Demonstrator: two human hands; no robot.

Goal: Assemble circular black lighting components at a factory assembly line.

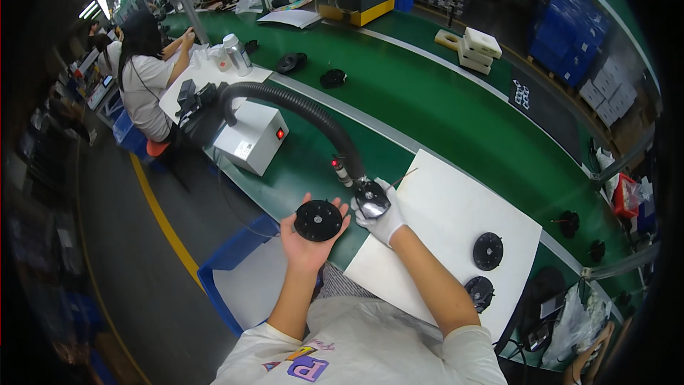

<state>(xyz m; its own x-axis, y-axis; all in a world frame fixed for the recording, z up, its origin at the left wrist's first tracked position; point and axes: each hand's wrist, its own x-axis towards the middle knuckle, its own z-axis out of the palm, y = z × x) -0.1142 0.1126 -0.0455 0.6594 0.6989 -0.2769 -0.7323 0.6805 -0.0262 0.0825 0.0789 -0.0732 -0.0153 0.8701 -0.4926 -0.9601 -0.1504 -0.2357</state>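
Observation:
My bare left hand (308,248) is palm up with a black round disc (318,220) resting on it, fingers curled at the disc's edge. The disc has a small pale centre and short studs near its rim. Close to its right, my right hand (385,222) wears a white glove and grips a black part with a shiny face (372,199). That part sits right at the end of a black corrugated hose (313,110); whether they touch I cannot tell. A thin reddish wire (407,175) sticks out beside the glove. A small sensor with a red light (338,165) is fixed near the hose end.
Two black discs (488,251) lie on a white board (442,207) at right. The hose rises by a white box with a red switch (253,135). Beyond runs a green conveyor (399,89) carrying several black parts. A blue bin (221,271) stands lower left; a co-worker (146,71) sits far left.

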